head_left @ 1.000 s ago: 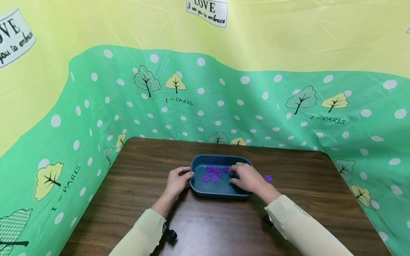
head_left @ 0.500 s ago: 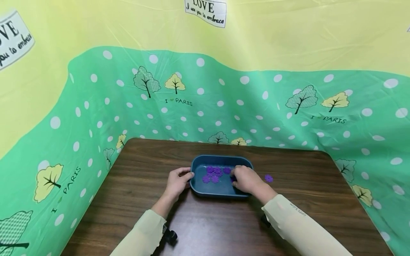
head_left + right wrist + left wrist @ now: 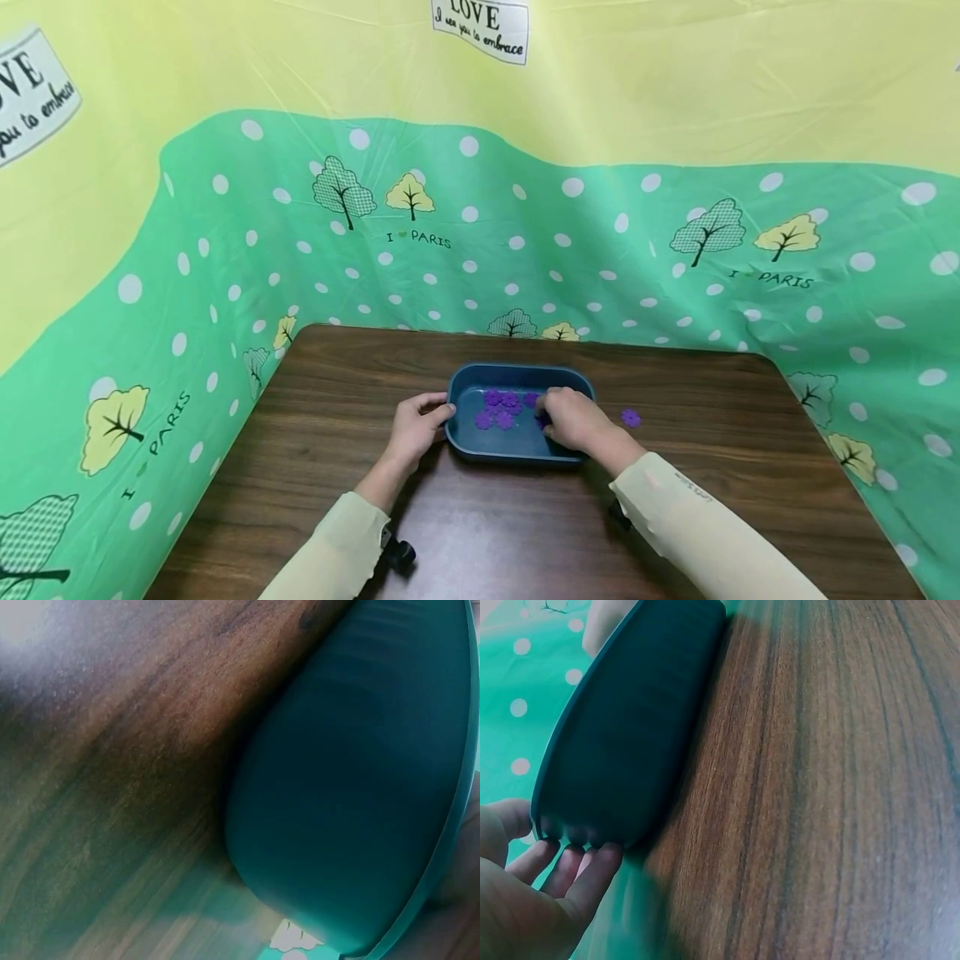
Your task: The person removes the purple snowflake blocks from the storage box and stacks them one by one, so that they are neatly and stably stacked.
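A dark blue rectangular tray [image 3: 510,457] rests on the table. My left hand [image 3: 412,427] grips its left end, thumb at the rim and fingertips against the outer wall, as the left wrist view shows. Inside the tray lie several purple flower-shaped pieces [image 3: 502,410], mostly grouped left of the middle. My right hand [image 3: 577,421] reaches over the right side into the tray. Between its thumb and fingers it pinches one purple flower-shaped piece [image 3: 542,422], partly hidden. Only the tray's outer wall [image 3: 337,780] shows clearly in the right wrist view.
One more purple flower-shaped piece [image 3: 630,417] lies on the wooden table [image 3: 495,533], right of the tray. A green and yellow printed cloth [image 3: 450,250] hangs behind the table and along its sides.
The fingers of my right hand, spread apart one second ago, have lowered and come together at a purple flower-shaped piece in the tray. My left hand stays at the tray's left end.
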`<state>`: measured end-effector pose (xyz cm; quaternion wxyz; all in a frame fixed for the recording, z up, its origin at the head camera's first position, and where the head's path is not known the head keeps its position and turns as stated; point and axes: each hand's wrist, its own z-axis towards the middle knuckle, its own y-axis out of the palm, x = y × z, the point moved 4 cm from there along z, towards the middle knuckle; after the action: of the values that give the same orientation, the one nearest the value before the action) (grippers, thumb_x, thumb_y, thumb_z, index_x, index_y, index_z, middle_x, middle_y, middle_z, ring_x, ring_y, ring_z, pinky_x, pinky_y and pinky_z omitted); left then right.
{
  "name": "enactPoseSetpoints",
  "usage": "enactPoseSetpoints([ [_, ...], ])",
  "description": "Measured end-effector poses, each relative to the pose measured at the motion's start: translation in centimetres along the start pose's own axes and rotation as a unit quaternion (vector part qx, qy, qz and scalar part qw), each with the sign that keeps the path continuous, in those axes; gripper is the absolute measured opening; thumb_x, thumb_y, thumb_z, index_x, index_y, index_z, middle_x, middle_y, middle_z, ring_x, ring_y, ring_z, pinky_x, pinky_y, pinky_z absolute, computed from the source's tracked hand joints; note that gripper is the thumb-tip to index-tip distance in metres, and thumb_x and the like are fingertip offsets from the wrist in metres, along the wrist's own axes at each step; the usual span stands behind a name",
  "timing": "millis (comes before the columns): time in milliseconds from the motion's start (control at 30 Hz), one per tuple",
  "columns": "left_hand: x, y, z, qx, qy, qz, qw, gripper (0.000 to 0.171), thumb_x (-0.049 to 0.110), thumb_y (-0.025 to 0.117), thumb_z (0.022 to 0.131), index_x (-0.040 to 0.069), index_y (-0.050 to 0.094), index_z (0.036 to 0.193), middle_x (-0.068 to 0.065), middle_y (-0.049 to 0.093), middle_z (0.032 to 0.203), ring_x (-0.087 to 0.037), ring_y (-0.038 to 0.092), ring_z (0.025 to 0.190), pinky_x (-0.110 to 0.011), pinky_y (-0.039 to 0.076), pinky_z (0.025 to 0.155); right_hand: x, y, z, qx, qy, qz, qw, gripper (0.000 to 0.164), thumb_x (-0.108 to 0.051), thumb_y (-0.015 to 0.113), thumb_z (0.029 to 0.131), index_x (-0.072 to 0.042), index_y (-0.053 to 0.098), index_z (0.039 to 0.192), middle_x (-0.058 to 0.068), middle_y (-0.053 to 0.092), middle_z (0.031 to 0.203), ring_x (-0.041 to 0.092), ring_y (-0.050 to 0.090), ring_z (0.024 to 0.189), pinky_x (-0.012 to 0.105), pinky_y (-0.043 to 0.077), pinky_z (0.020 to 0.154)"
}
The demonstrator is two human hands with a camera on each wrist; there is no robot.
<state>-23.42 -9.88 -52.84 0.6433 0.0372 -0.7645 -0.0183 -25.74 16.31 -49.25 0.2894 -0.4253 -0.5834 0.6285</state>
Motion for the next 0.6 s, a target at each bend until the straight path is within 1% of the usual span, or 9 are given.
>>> enactPoseSetpoints([
  [133, -0.13, -0.04, 0.19, 0.001, 0.001, -0.001, 1.0, 0.035, 0.005, 0.071, 0.092, -0.011, 0.067, 0.124, -0.011, 0.07, 0.099, -0.021, 0.07, 0.085, -0.046, 0.064, 0.079, 0.02, 0.12, 0.18, -0.013, 0.001, -0.009, 1.0, 0.02, -0.01, 0.082, 0.083, -0.011, 0.076, 0.102, 0.005, 0.071, 0.099, 0.022, 0.068, 0.095, 0.044, 0.06, 0.085],
  [267, -0.13, -0.02, 0.17, 0.0, -0.001, 0.0, 1.0, 0.036, 0.005, 0.071, 0.093, -0.011, 0.066, 0.124, -0.011, 0.069, 0.099, -0.021, 0.07, 0.085, -0.047, 0.064, 0.08, 0.07, 0.23, 0.26, -0.026, 0.001, -0.011, 1.0, 0.025, -0.011, 0.082, 0.084, -0.01, 0.076, 0.108, 0.006, 0.071, 0.104, 0.024, 0.067, 0.1, 0.045, 0.059, 0.089],
  [433, -0.03, 0.06, 0.06, 0.0, -0.003, 0.005, 1.0, 0.036, 0.006, 0.07, 0.094, -0.011, 0.065, 0.126, -0.013, 0.069, 0.104, -0.021, 0.07, 0.087, -0.05, 0.063, 0.082, 0.17, 0.1, 0.45, -0.031, -0.01, -0.002, 0.999, 0.024, -0.009, 0.082, 0.083, -0.006, 0.077, 0.107, 0.009, 0.07, 0.105, 0.027, 0.067, 0.104, 0.045, 0.059, 0.091],
  [600, -0.08, 0.08, 0.01, 0.0, -0.002, 0.007, 1.0, 0.036, 0.005, 0.07, 0.094, -0.012, 0.065, 0.125, -0.014, 0.069, 0.105, -0.022, 0.07, 0.087, -0.051, 0.063, 0.082, 0.28, 0.0, 0.56, -0.04, -0.008, -0.003, 0.999, 0.022, -0.01, 0.083, 0.083, -0.008, 0.076, 0.104, 0.008, 0.069, 0.102, 0.026, 0.066, 0.101, 0.046, 0.059, 0.09],
])
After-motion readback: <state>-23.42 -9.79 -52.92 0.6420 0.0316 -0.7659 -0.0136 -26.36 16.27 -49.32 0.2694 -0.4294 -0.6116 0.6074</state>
